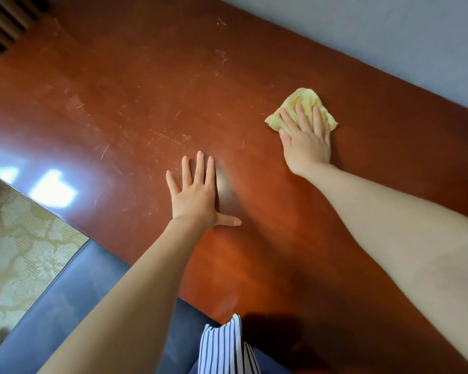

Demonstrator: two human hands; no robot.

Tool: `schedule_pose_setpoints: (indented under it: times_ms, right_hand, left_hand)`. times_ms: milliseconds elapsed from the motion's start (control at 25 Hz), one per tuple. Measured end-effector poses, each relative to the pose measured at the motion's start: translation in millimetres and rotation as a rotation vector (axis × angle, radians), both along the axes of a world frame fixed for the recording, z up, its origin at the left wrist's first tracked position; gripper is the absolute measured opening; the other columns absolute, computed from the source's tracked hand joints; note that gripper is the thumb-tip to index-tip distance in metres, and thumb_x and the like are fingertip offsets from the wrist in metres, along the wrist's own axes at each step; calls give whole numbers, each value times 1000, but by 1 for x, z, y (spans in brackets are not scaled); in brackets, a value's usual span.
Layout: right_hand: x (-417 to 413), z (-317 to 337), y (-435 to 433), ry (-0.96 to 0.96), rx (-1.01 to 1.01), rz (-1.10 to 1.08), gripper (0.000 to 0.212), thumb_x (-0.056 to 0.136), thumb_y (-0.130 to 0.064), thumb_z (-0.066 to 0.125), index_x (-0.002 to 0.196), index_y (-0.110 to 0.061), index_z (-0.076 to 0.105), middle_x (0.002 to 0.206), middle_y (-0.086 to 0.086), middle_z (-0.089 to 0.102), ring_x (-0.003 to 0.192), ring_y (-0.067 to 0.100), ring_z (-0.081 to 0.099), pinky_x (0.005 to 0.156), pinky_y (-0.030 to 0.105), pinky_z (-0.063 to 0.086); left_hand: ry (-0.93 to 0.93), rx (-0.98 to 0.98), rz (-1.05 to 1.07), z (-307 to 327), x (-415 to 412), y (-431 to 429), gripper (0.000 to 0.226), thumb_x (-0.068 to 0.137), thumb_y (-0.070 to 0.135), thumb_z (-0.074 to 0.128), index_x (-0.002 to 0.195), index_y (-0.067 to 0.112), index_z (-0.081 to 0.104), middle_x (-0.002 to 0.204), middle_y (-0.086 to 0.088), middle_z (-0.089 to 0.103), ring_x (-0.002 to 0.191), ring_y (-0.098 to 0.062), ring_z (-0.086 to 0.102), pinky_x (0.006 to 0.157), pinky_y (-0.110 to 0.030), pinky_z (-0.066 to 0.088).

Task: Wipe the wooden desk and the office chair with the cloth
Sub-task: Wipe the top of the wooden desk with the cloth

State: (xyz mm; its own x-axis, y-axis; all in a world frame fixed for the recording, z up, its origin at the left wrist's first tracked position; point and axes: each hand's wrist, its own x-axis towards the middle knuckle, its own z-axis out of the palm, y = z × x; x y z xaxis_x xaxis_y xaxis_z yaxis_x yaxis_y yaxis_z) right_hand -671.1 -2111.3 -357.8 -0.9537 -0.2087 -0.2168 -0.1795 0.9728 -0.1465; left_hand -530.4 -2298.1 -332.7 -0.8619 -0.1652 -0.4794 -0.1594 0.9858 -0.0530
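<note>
Counting one wooden desk (146, 90), one cloth (300, 99), two bare hands. Pressing down on the cloth with the right hand (307, 141), fingers straight and slightly spread, palm flat, curling round nothing. Lying crumpled and pale yellow toward the desk's far edge, close to the grey wall (389, 36), with fingers covering its near half. Resting the left hand (195, 193) flat on the bare desk top nearer its middle, fingers straight, thumb stretched out sideways, holding nothing. Showing reddish-brown glossy wood, marked by many fine pale scratches and catching bright glare at the near left edge. Sitting just beyond the desk's near edge: one dark blue padded seat (65, 292), one striped garment (224, 344), one patterned carpet (16, 238).
</note>
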Motion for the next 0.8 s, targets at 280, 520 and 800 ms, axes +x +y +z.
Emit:
schedule_pose_setpoints:
  times_ms: [280,520,800]
  right_hand:
    - [64,4,11,55,25,423,49,99,-45,16,147,-43,17,158,-7,15,146,27,-1,116,48,0]
    - [99,8,66,66,37,1026,46,97,-43,29,142,-37,37,151,-6,32,143,26,21,115,49,19]
    - [2,21,79,27,123,731,49,99,-39,32,146,-39,19,157,-7,15,146,20,3,117,36,3]
  left_hand:
    - [-54,-53,-37,6,-5,4,146,51,86,57,146,8,-20,156,-12,-20,145,-26,-14,114,-54,-1]
    - [-75,-81,-55,11,-6,6,145,52,87,55,146,6,-19,156,-14,-18,146,-28,-11,115,-53,3]
    - [-44,-177,-109,11,-6,7,146,49,94,44,147,5,-17,157,-16,-12,146,-28,-4,111,-58,-6]
